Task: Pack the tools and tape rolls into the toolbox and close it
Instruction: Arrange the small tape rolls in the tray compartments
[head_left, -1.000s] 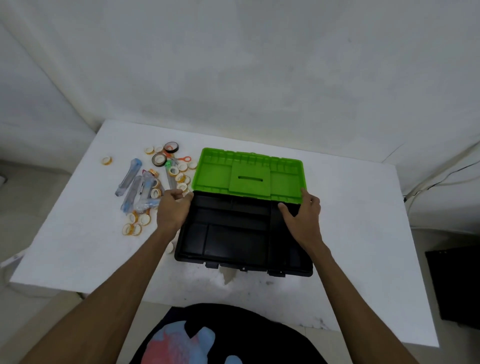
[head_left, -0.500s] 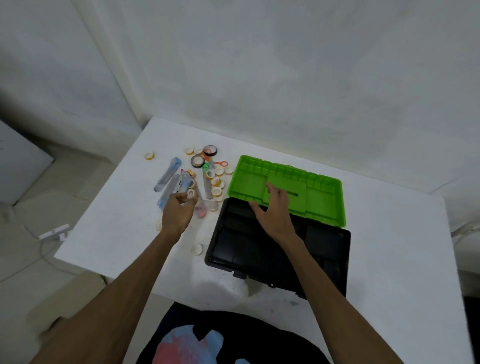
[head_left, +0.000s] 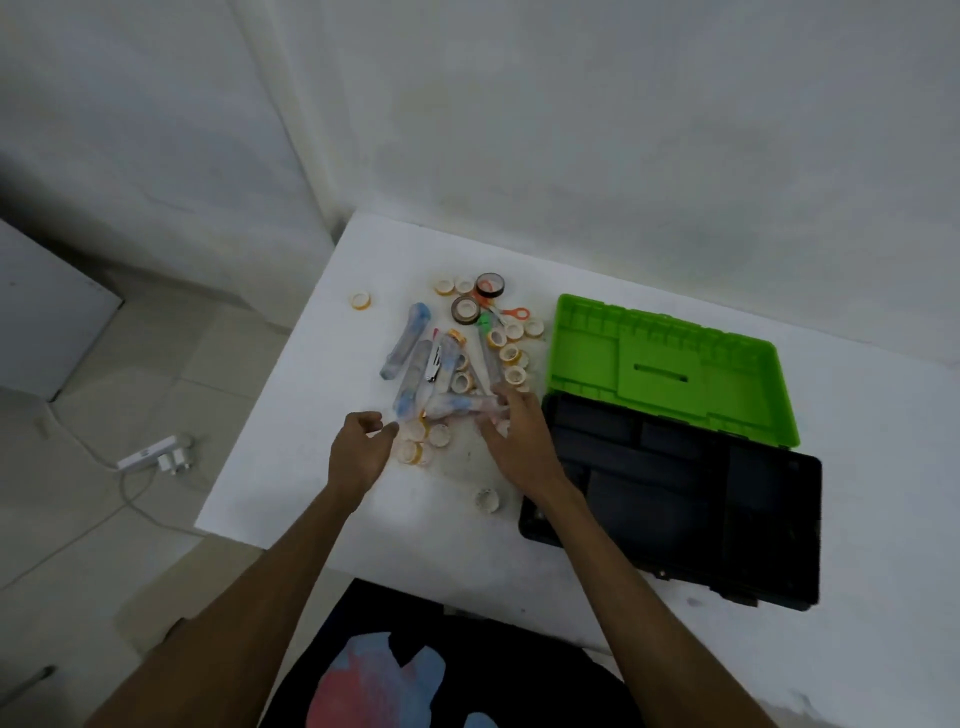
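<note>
White table (head_left: 597, 535): open toolbox (head_left: 675, 499), tape rolls (head_left: 511, 358), wrapped tools (head_left: 410, 374).

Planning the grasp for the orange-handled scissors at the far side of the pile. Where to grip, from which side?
Judging from this view, take the scissors at the orange handle loops, coming from above on the right side, toward the green lid. The loops stick out clear there; the blade end runs under the dark tape rolls, so the left is crowded.
</note>
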